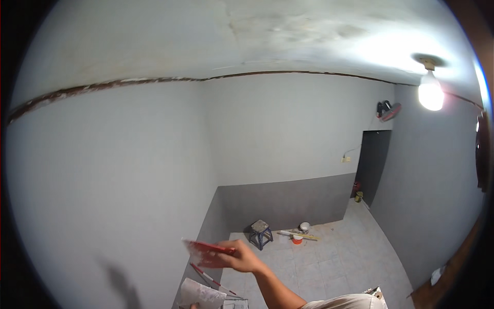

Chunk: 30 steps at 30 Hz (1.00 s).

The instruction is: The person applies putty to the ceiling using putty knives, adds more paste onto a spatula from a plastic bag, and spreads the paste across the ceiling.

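My right hand point(243, 256) reaches left from a pale sleeve, fingers wrapped round a red putty spreader point(207, 253). White smears cover the spreader's face, and it is held up in front of the left wall point(113, 195). Below it, at the lower edge, a whitish, smeared putty board point(201, 294) slants upward. Only a fingertip of my left hand point(194, 306) shows, pressed on the board's near edge; the rest lies out of the picture.
A small dark blue stool point(261, 235) stands near the far wall. Beside it on the tiled floor are a red-orange tub point(297, 240), a pale bucket point(304, 226) and long sticks. A red-and-white pole point(213, 280) leans low left. A lit bulb point(430, 93) hangs from the ceiling.
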Available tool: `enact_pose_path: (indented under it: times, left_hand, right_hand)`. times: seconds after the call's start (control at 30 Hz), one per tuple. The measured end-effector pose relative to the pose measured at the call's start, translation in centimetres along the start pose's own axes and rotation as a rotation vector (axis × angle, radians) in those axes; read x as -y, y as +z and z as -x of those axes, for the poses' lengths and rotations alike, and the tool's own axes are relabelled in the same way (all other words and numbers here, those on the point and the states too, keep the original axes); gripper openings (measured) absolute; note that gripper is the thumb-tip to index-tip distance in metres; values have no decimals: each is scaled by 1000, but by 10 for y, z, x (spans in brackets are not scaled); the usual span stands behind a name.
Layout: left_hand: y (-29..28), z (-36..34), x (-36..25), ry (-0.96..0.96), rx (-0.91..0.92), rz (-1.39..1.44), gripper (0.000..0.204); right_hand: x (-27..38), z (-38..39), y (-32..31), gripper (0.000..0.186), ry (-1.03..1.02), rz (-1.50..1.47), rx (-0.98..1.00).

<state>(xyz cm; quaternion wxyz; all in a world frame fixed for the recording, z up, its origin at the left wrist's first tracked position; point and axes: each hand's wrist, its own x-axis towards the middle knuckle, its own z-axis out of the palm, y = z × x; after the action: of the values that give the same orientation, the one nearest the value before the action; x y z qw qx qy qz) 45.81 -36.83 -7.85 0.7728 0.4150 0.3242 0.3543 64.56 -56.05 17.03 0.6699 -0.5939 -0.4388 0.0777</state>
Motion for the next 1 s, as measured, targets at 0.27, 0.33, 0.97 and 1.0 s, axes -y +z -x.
enact_pose_path:
  times: [0.27, 0.33, 0.97, 1.0]
  left_hand:
    - [-13, -19, 41, 14, 46, -31, 36]
    - [-18, -24, 36, -6, 147, -51, 34]
    - [3, -8, 40, -13, 61, -135, 52]
    - [-6, -9, 45, 2, 93, -161, 54]
  right_hand:
    - [-10, 9, 13, 26, -49, -2, 43]
    - [-12, 7, 15, 26, -69, -9, 41]
    - [22, 7, 14, 28, -164, -127, 38]
    - [26, 11, 19, 28, -134, -149, -6]
